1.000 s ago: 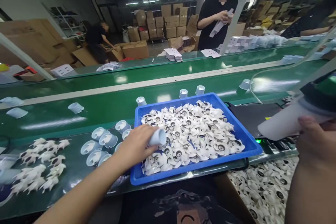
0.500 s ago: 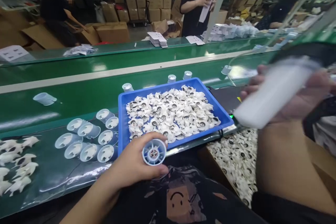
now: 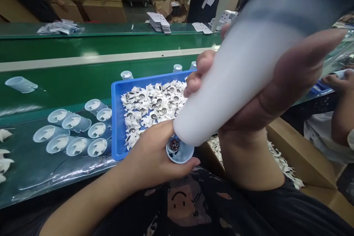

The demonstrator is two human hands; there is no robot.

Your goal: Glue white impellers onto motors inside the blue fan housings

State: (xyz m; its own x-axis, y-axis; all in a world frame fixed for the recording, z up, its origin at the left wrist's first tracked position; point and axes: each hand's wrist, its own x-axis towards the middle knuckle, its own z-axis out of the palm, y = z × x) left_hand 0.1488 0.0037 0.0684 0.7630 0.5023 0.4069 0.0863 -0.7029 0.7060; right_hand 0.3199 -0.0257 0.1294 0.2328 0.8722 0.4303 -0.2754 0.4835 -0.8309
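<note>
Far left, white bladed parts [image 3: 3, 162] on the bench [image 3: 41, 177], cut by frame edge. Next, a cluster of pale-blue cups [image 3: 84, 123], tipped over, white inserts inside. Then the blue tray [image 3: 117, 129] of loose white rotors [image 3: 155, 107].

Left grip [image 3: 153, 151] wrapped round one light-blue cup [image 3: 184, 155], in front of tray, near lap; thumb along the near side. Cup probably light, stiff, a bit slippery; best held round the outer wall. Looks thin-walled, translucent, open mouth toward camera, dark metallic centre inside.

Right of it, white tube [image 3: 235, 73], slanted, lower end over the cup's mouth; contact unclear. Likely rigid, smooth, heavier than cup; take round the body. Frosted, plain, dark blurred upper end. Right grip [image 3: 260, 107] closed round it, fingers far side, thumb near.
</note>
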